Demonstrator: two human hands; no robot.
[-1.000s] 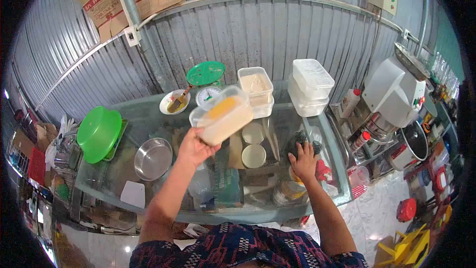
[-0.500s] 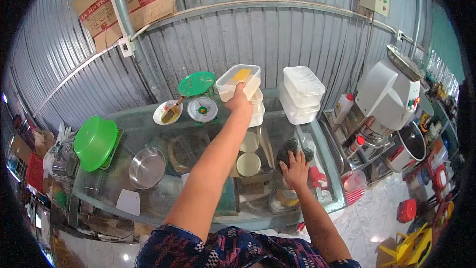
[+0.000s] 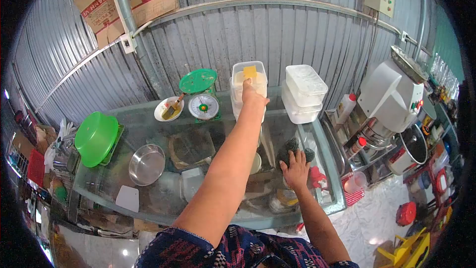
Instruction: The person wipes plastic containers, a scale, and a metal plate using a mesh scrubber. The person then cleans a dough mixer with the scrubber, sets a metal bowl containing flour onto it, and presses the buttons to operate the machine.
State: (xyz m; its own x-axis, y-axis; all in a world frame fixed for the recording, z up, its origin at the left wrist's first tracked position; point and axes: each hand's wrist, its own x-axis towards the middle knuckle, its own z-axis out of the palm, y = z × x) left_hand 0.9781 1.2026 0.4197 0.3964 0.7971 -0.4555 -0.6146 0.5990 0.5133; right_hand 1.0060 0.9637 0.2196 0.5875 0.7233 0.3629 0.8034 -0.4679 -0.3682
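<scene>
A clear, rectangular plastic container [image 3: 239, 80] with a flat yellow piece [image 3: 249, 72] is held at the table's back, above another clear tub; whether its base is fully seated cannot be told. Its near end appears to be pinched by the left hand [image 3: 254, 96], thumb at the rim, fingers mostly hidden. It is best kept level, its corners squared with the tub below, and the grip loosened only once no rocking is felt. The right hand [image 3: 296, 169] is laid down, fingers spread, beside a dark bundle [image 3: 291, 144]. On the glass-topped table [image 3: 141, 126] are seen a green-and-white dial scale [image 3: 203, 106], a stack of frosted plastic tubs [image 3: 303, 93], a round steel pan [image 3: 147, 165] and a green plastic basin [image 3: 94, 141]. The room is backed by a grey corrugated metal wall [image 3: 307, 32].
</scene>
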